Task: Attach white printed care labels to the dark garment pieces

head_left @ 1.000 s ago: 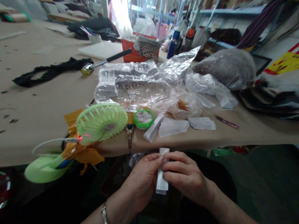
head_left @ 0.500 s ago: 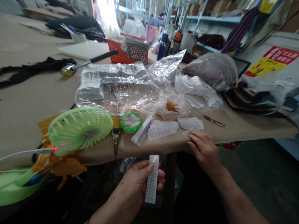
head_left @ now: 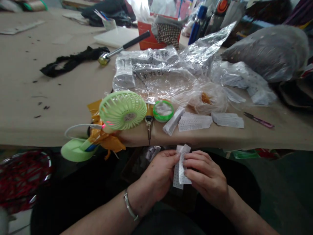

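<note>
Both hands meet in front of the table edge, over the lap. My left hand (head_left: pixel 161 173), with a bracelet on its wrist, pinches a printed paper label strip (head_left: pixel 178 182) between thumb and fingers. My right hand (head_left: pixel 207 174) grips a second printed label (head_left: pixel 184 168), which overlaps the first and is slightly tilted against it. On the table above lie a fanned row of labels (head_left: pixel 195 121), a folded white strip (head_left: pixel 173 120) to its left, and a stack of labels (head_left: pixel 227 120) to its right.
A green fan (head_left: pixel 123 111) stands at the table edge beside a screwdriver-like tool (head_left: pixel 149 124) and a green-rimmed tub (head_left: pixel 163 111) of white fluff. Small scissors-like snips (head_left: pixel 259 119) lie right. Behind are clear plastic bags (head_left: pixel 158 75) and a hammer (head_left: pixel 122 49).
My right hand has left the label stack on the table and come down to my left hand, bringing a label over the one held there. The view has shifted left.
</note>
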`<action>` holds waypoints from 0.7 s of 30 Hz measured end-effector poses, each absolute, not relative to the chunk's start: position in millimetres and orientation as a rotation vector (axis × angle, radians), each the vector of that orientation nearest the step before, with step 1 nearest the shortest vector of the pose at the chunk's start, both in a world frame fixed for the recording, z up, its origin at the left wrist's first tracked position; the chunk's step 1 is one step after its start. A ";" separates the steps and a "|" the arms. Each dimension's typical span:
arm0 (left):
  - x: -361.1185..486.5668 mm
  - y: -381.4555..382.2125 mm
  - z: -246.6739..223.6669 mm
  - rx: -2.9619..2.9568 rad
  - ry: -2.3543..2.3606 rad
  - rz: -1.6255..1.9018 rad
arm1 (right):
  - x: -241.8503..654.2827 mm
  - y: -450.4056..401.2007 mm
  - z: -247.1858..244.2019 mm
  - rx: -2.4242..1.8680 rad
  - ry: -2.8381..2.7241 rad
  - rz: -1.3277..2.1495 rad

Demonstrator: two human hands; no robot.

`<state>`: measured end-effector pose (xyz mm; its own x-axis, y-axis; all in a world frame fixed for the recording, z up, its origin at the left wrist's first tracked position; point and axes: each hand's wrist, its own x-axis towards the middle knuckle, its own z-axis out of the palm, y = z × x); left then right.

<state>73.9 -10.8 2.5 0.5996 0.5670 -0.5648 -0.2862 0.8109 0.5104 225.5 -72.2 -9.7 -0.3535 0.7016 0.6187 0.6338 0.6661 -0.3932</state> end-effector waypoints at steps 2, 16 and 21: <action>70.9 -11.0 2.4 0.375 0.790 0.544 | 215.8 -70.7 -14.6 -1.009 -2.127 0.061; 60.8 -11.3 -1.7 0.290 0.774 0.579 | 211.0 -67.0 -18.2 -1.021 -2.232 0.076; 61.5 -12.2 -3.6 0.298 0.742 0.569 | 210.0 -66.4 -16.9 -0.997 -2.220 0.119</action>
<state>61.5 -12.2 -3.6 0.5969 0.5840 -0.5501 -0.3802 0.8097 0.4470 210.0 -66.4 -16.9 -0.4666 0.6884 0.5553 0.6253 0.7008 -0.3433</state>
